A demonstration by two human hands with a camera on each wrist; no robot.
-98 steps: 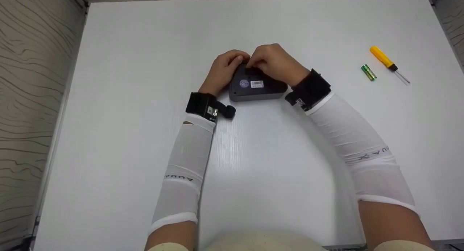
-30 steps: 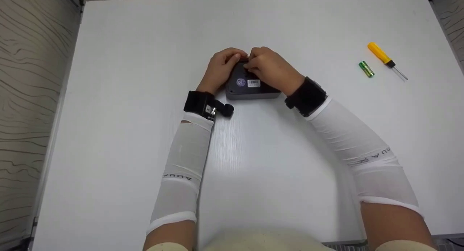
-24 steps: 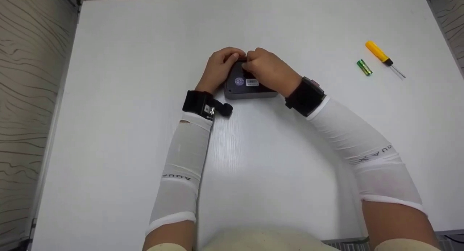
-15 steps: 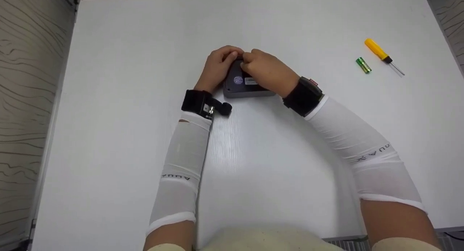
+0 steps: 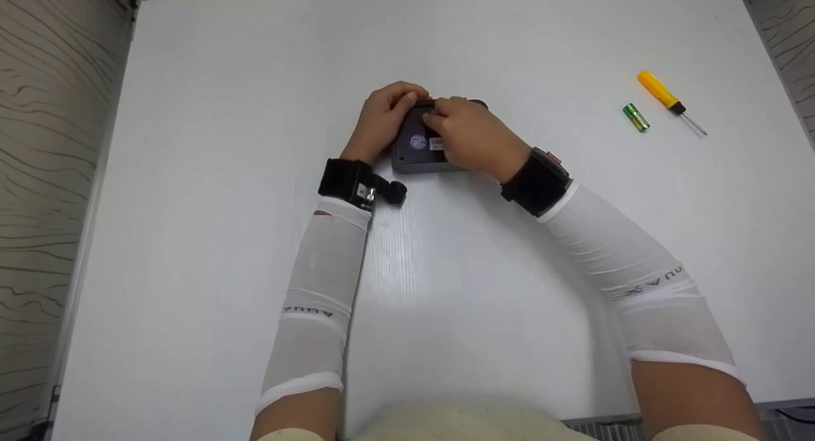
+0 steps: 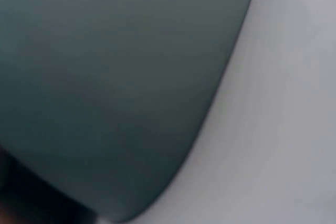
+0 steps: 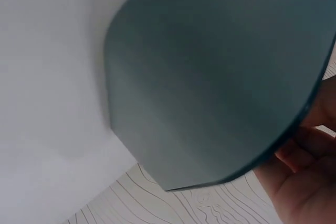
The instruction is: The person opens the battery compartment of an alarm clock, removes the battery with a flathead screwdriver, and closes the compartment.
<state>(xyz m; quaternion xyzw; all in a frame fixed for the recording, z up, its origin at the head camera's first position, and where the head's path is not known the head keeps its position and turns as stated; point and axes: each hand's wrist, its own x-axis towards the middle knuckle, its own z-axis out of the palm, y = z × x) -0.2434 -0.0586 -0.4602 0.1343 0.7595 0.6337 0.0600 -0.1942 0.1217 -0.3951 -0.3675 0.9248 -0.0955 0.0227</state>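
A dark grey plastic device (image 5: pixel 414 158) with rounded corners lies on the table, a round sticker and a white label on its upper face. My left hand (image 5: pixel 381 119) holds its left side, thumb along the far left edge. Bent over the upper face, my right hand (image 5: pixel 477 135) touches it near the far edge with thumb and fingertips. Whatever lies beneath those fingertips is hidden. A smooth grey-green surface (image 6: pixel 121 77) fills much of the left wrist view, very close. In the right wrist view, curled fingers show beside a similar surface (image 7: pixel 210 93).
On the white table (image 5: pixel 255 237), to the right, lie a green battery (image 5: pixel 636 118) and a screwdriver (image 5: pixel 668 100) with a yellow handle. Wood-patterned panels (image 5: pixel 57 174) border the table at the left, back and right.
My right hand has shifted slightly toward me over the device and covers more of the white label. The far right corner of the device shows now. My left hand keeps its hold.
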